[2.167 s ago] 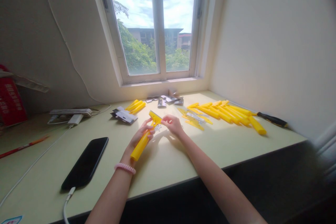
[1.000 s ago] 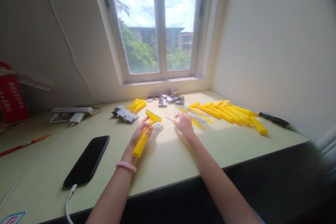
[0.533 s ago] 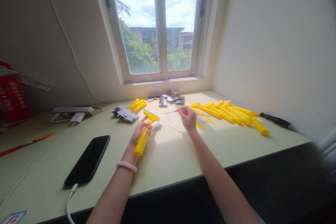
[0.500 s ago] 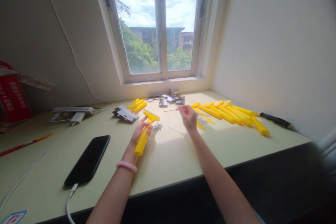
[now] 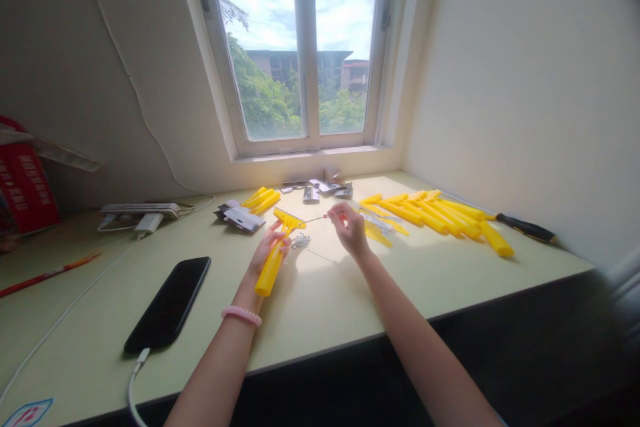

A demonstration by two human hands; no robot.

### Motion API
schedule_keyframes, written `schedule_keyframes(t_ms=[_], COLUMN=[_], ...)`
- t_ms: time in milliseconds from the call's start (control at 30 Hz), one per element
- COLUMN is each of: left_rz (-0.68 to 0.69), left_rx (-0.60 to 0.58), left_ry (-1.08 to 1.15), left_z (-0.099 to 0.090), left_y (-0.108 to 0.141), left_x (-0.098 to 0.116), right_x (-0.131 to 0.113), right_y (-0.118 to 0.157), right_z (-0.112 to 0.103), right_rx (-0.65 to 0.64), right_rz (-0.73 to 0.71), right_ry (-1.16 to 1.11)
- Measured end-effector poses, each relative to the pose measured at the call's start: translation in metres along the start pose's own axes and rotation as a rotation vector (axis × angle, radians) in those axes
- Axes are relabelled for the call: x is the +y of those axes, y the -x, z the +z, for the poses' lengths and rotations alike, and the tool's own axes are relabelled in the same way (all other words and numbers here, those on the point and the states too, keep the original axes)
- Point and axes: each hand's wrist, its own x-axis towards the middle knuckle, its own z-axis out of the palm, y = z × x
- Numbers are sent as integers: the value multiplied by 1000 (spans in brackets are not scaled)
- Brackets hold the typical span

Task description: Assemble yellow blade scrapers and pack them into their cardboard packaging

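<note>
Yellow plastic scraper [image 5: 269, 272] lies centre-left of the frame, held closed in the left hand [image 5: 270, 250]. Its smooth moulded handle runs toward the lower left, its flat head toward the upper right. Right hand [image 5: 350, 230] pinches a slender metal-shafted driver [image 5: 315, 219], tip aimed left and just beside the scraper head; contact cannot be confirmed. Small metal fasteners [image 5: 300, 241] lie heaped beside the scraper on the pale laminate desk [image 5: 320, 320]. Loose yellow handles [image 5: 425, 217] lie at right, carded blades [image 5: 239, 218] upper left of the hands, and a black smartphone [image 5: 167, 303] at lower left.
</note>
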Motion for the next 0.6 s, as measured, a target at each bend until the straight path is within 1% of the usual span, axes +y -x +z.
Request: schedule_keyframes(t_ms=[167, 433, 600], left_rz=[-10, 9, 9], left_rx=[32, -2, -20], left_ry=[10, 80, 64], left_z=[4, 3, 2], left_y=[3, 1, 1], left_x=[2, 1, 0], right_x=[0, -4, -7], right_y=[0, 0, 0], right_z=[0, -2, -3], right_rx=[-5, -34, -11], right_rz=[10, 44, 22], right_ry=[-2, 26, 72])
